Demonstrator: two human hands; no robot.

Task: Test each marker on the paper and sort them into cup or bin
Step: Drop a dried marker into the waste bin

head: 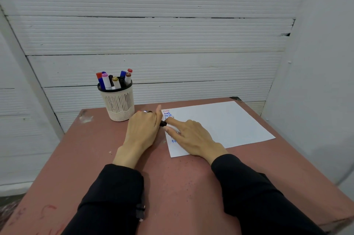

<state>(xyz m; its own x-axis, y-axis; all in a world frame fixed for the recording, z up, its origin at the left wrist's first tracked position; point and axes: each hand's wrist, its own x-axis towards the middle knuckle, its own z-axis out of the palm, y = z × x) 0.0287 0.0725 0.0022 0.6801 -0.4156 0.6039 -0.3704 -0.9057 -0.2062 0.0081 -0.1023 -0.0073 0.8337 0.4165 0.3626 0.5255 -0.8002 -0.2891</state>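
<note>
White-barrelled marker (171,127) with a black cap sits between the two hands, at the near-left corner of the paper (220,121). Long axis runs roughly left-right, tilted a bit: black cap end toward the left hand (142,129), white barrel under the right hand (191,137).

Right hand: index finger and thumb pinch the barrel, other fingers spread over the sheet. Left hand: fingers curled round the cap end, thumb sticking up. Can't tell if the cap is seated or partly off; the joint is hidden between the hands.

Judgement: cap is being pulled off or pushed on. Either way the move runs along the marker's axis, hands pulling apart or pressing together. Both hands are on it, so neither is nearer.

Paper already carries a column of "test" scribbles, red then blue, just beyond the right hand's fingertips and partly under it.

Cup (118,103), a white mesh holder, stands up-left of the left hand, close, already holding several markers. A few more marker ends (145,111) peek out just beyond the left hand's knuckles on the worktop (172,177). No bin in view.
</note>
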